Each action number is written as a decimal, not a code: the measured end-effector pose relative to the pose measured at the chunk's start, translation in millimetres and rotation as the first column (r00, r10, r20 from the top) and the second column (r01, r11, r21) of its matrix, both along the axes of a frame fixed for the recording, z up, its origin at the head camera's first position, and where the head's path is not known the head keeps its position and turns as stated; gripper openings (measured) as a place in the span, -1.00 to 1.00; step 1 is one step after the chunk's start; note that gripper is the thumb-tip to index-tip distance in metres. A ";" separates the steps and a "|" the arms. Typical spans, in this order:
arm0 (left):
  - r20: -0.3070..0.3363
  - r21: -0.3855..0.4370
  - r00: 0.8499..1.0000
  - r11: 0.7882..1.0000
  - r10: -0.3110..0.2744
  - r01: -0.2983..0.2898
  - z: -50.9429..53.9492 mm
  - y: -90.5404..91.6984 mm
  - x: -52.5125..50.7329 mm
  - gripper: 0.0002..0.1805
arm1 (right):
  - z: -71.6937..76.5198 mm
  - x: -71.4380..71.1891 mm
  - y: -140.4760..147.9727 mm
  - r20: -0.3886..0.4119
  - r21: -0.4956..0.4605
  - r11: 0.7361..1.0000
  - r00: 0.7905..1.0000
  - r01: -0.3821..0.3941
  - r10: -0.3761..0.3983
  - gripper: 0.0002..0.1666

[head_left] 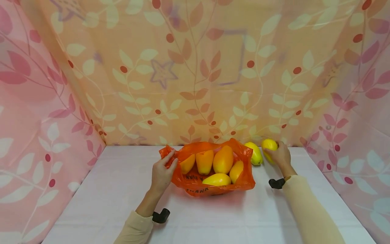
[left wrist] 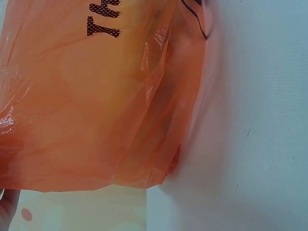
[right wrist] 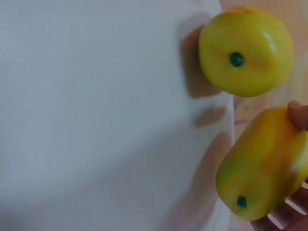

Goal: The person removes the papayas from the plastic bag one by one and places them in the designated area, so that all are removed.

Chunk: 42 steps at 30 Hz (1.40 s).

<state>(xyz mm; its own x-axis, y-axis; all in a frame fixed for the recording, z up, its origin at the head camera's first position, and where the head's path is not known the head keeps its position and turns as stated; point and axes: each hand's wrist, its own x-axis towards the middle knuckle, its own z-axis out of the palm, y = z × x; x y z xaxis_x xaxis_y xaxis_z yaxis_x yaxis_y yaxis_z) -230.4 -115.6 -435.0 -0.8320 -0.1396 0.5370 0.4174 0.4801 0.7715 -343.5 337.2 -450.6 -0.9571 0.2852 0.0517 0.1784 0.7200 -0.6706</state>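
An orange plastic bag [head_left: 210, 191] with black lettering lies with its mouth spread towards me, and several yellow mangoes [head_left: 223, 161] are inside. At its left side my left hand [head_left: 161, 174] pinches the bag's bunched rim between thumb and fingers. In the left wrist view the bag's side [left wrist: 86, 110] fills much of the picture, with only a bit of the hand at the lower left edge. My right hand [head_left: 281, 156] grips a yellow mango [right wrist: 262, 168] that looks raised off the table. Another mango [right wrist: 248, 53] sits on the table between the bag and that hand.
A white cloth [head_left: 100, 203] covers the table. Behind it stands a patterned curtain [head_left: 195, 84], with pink curtain panels [head_left: 27, 135] at both sides. A black wrist mount [head_left: 161, 216] is on each arm.
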 end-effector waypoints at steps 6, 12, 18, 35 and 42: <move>-0.014 -0.011 1.000 1.000 0.003 -0.003 -3.5 0.2 1.7 -0.60 | -10.3 2.8 1.2 0.076 -0.021 0.999 0.996 0.043 -0.042 -0.04; -0.030 -0.015 1.000 1.000 0.004 -0.004 -7.0 -0.2 2.8 -0.60 | -14.4 5.7 0.6 0.101 -0.040 0.998 0.994 0.044 -0.040 -0.04; -0.061 -0.019 0.998 1.000 -0.001 0.000 -4.0 -0.6 -0.3 -0.59 | -8.8 3.6 2.2 0.056 -0.013 1.000 0.998 0.023 -0.022 -0.06; -0.067 -0.021 0.998 1.000 -0.013 0.011 1.2 -1.9 -6.1 -0.61 | 0.5 -1.0 3.3 0.032 -0.053 0.999 0.999 0.013 -0.011 -0.07; -0.065 -0.027 0.998 1.000 -0.004 0.002 -3.4 -1.1 -3.3 -0.61 | -0.1 4.9 3.0 0.043 -0.072 0.997 0.999 0.036 -0.033 -0.08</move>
<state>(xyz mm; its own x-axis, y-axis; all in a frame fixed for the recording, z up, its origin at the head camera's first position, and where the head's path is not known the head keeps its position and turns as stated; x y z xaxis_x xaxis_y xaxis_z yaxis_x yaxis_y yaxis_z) -233.7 -116.6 -438.5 -0.7955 -0.1217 0.5936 0.4680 0.4989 0.7295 -338.6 340.2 -450.8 -0.9475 0.3197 -0.0102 0.2312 0.6625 -0.7125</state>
